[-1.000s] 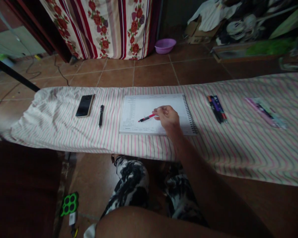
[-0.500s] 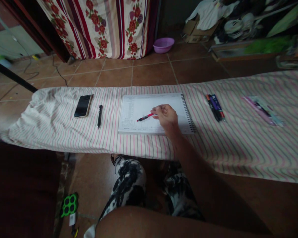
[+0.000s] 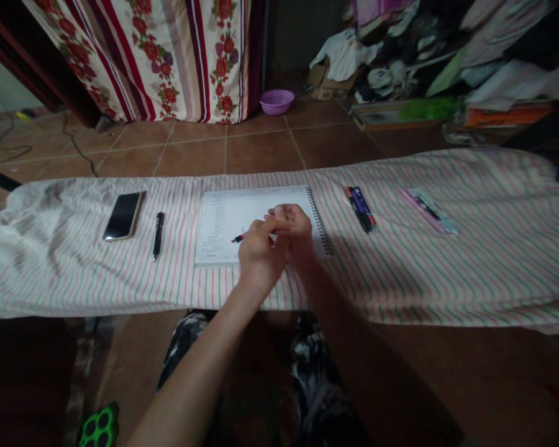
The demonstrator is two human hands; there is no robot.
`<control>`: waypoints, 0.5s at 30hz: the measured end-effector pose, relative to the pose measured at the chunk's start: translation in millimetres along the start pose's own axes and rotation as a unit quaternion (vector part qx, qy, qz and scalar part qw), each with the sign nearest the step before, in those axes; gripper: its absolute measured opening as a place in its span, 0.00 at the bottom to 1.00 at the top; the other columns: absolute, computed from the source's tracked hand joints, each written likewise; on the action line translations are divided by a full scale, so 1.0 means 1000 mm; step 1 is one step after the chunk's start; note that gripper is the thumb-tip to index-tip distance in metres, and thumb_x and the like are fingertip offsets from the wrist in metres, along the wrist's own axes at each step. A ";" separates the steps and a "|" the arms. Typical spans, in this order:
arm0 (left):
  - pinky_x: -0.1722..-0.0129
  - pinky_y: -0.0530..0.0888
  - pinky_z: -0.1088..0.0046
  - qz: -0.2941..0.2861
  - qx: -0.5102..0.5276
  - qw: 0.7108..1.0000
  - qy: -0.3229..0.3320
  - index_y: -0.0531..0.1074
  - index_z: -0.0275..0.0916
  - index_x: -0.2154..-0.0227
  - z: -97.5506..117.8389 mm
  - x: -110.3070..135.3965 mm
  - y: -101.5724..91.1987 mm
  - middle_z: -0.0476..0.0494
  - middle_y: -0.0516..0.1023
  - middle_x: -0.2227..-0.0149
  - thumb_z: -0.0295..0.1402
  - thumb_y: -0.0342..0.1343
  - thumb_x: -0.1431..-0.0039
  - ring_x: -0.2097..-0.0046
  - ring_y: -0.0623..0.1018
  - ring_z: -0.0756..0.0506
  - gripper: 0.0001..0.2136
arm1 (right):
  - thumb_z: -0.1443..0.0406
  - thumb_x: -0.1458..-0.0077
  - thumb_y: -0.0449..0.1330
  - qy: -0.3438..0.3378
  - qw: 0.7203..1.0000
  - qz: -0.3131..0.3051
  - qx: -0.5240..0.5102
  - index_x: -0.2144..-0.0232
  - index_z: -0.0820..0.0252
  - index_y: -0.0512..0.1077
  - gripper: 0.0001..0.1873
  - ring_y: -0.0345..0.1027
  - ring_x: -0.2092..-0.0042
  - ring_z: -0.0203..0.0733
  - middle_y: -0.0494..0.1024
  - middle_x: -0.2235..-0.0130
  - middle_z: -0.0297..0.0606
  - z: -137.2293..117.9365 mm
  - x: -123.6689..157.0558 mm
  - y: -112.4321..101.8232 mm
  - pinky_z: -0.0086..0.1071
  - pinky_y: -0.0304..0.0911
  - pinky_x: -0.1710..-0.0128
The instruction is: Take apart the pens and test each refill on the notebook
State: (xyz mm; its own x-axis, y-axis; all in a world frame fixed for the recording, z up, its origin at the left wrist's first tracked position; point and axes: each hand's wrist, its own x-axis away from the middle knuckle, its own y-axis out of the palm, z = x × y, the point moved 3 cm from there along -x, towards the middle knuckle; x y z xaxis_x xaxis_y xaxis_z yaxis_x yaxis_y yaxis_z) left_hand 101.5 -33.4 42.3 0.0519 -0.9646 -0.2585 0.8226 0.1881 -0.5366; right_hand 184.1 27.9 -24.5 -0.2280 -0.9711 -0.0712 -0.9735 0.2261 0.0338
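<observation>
My left hand [image 3: 262, 253] and my right hand [image 3: 297, 226] meet above the lower half of a spiral notebook [image 3: 214, 214]. The left one reaches across with fingers stretched out, touching or nearly touching the curled fingers of the right. A red and black pen [image 3: 238, 238] pokes out to the left of my left hand; the rest of it is hidden. It seems to lie in the right hand's grip, though the hands overlap there. Printed text fills the left side of the notebook page, and its black spiral is on the right.
Left of the notebook lie a black pen [image 3: 158, 236] and a phone [image 3: 123, 215]. Several pens [image 3: 361, 209] and a pink and pale blue pack [image 3: 428, 211] lie to the right. All rest on a striped cloth [image 3: 391, 273]. A purple basin [image 3: 276, 102] stands on the floor beyond.
My left hand has come up from below to meet the right hand over the notebook. The pen now shows only at one end. The view has shifted to the right.
</observation>
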 end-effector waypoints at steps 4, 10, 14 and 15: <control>0.62 0.71 0.67 0.046 -0.149 0.988 0.007 0.73 0.40 0.62 -0.031 -0.016 -0.011 0.43 0.70 0.63 0.29 0.50 0.45 0.61 0.71 0.45 0.10 | 0.54 0.49 0.54 0.003 0.998 0.056 -0.032 0.68 0.59 0.65 0.14 0.73 0.69 0.36 0.76 0.66 0.37 -0.004 -0.004 -0.011 0.25 0.63 0.76; 0.60 0.69 0.62 -0.007 -0.294 0.955 0.039 0.74 0.40 0.62 -0.055 -0.023 -0.007 0.38 0.70 0.63 0.35 0.53 0.47 0.57 0.67 0.38 0.10 | 0.57 0.53 0.57 0.054 0.994 0.081 -0.051 0.68 0.59 0.67 0.13 0.73 0.70 0.35 0.75 0.67 0.36 -0.009 -0.006 -0.021 0.23 0.61 0.78; 0.61 0.68 0.62 -0.003 -0.315 0.947 0.064 0.74 0.40 0.65 -0.061 -0.022 -0.001 0.39 0.71 0.65 0.34 0.52 0.46 0.60 0.67 0.39 0.08 | 0.58 0.54 0.57 0.070 0.993 0.077 -0.051 0.68 0.59 0.69 0.12 0.72 0.69 0.35 0.76 0.66 0.36 -0.013 -0.004 -0.022 0.24 0.61 0.77; 0.61 0.68 0.63 -0.001 -0.314 0.947 0.071 0.74 0.40 0.66 -0.062 -0.022 0.000 0.39 0.71 0.65 0.33 0.51 0.45 0.60 0.67 0.39 0.08 | 0.58 0.54 0.57 0.073 0.993 0.077 -0.051 0.68 0.60 0.69 0.12 0.72 0.69 0.35 0.76 0.66 0.37 -0.014 -0.004 -0.022 0.24 0.61 0.77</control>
State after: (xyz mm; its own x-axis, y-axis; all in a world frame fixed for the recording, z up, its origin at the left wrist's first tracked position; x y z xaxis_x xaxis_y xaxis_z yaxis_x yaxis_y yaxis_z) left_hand 65.5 -1.2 -1.5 -0.0626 -0.9393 -0.3374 0.3211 0.3011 -0.8979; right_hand 206.3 25.9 -11.4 -0.3627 -0.9279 0.0870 -0.9185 0.3717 0.1349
